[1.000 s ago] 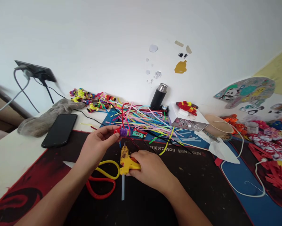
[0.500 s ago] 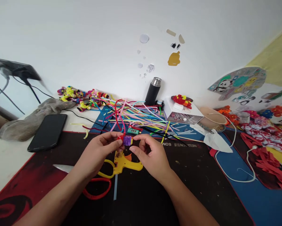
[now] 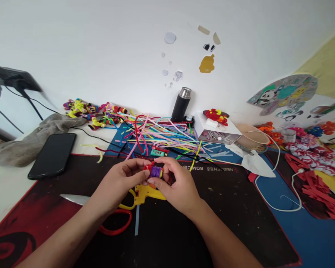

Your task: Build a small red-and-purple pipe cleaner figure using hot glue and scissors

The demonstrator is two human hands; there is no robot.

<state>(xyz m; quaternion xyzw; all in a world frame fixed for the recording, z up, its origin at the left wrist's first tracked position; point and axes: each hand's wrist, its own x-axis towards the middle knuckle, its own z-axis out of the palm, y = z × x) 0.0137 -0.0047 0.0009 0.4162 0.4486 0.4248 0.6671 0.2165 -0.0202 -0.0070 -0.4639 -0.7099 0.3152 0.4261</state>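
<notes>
A: Head view. Taking the purple-wound bundle [image 3: 156,172] as dial centre, how is it being held?

B: It is hanging over the dark mat [image 3: 228,212]. At nine o'clock the left hand [image 3: 128,176] is pinching its red end, thumb against fingers. At three the right hand [image 3: 180,183] is gripping the purple, yellow-tipped end, index finger above and thumb below; its other fingers are curling in, their contact hidden.

A: And around it?

B: A yellow glue gun [image 3: 145,192] is lying near six-thirty, nozzle hidden. Scissors [image 3: 124,211] are lying near seven-thirty, partly behind the left forearm. Coloured fuzzy stems [image 3: 161,130] are spreading at twelve.

A: Handling notes?

B: My judgement: the left pinch should be serving as anchor while the right fingertips are pressing evenly, since soft windings would be slipping under a lopsided squeeze. Knuckles should be clearing the gun; whether its tip is hot, I cannot tell.
</notes>
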